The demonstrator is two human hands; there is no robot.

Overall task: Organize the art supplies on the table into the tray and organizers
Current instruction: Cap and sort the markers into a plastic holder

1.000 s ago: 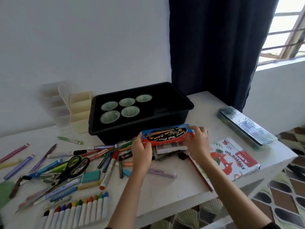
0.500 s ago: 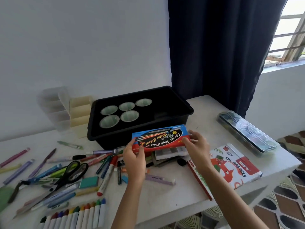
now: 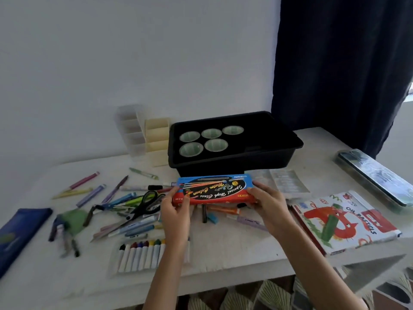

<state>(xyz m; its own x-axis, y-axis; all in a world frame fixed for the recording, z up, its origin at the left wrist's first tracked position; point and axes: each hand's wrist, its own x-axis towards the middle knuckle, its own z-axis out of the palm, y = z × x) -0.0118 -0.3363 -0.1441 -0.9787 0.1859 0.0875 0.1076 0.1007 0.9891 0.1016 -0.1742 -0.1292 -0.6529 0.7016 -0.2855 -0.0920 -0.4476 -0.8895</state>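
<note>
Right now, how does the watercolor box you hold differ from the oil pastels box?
The watercolor box is gripped by the left hand and right hand; the oil pastels box lies flat on the table. The watercolor box is narrow, blue and red; the oil pastels box is broader, mostly white. Both are outside the black tray.

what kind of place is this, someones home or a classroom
Probably a home craft corner: a white table littered with pens and an oil pastels box, beside a dark curtain. The left hand and right hand hold a watercolour box.
</note>
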